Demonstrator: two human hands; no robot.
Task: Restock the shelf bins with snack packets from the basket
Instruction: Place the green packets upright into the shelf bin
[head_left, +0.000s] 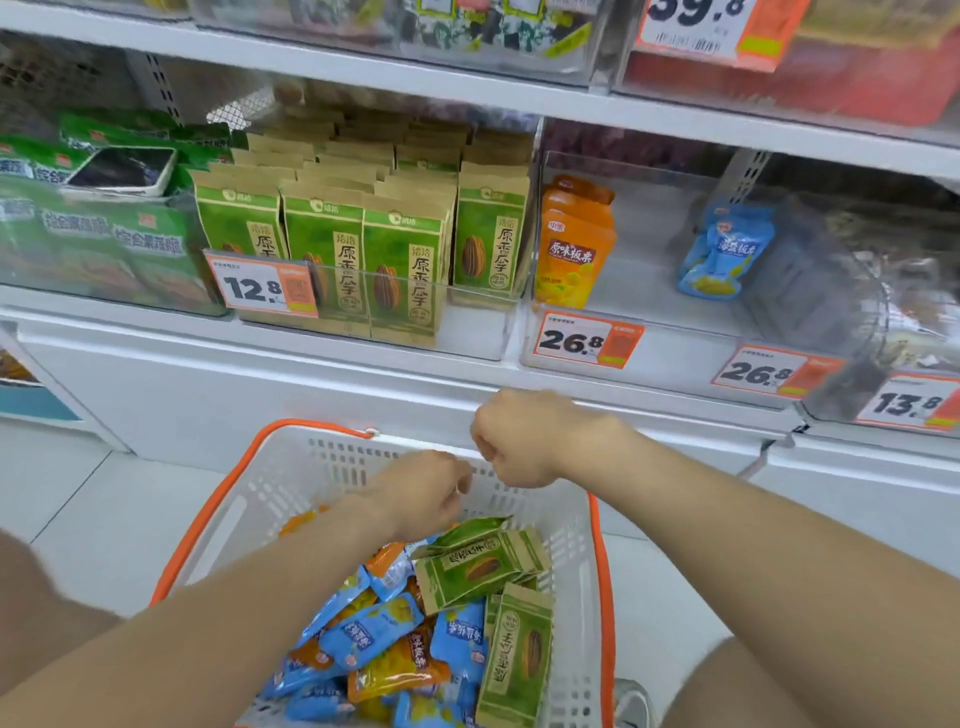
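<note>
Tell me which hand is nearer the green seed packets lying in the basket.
Left. The left hand hangs just above the green seed packets inside the basket; the right hand is farther up, a fist over the basket's far rim.

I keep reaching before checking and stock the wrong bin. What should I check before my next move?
1. Basket stocked: blue packets and green packets inside. Ok.
2. Room beside the shelf's orange packet: ok.
3. Room beside the shelf's blue packet: ok.
4. Room in the seed bin: nearly full. Not ok.
5. Left hand grip: fingertips hidden. Cannot tell.
6. Right hand free: curled, nothing seen in it. Ok.
</note>
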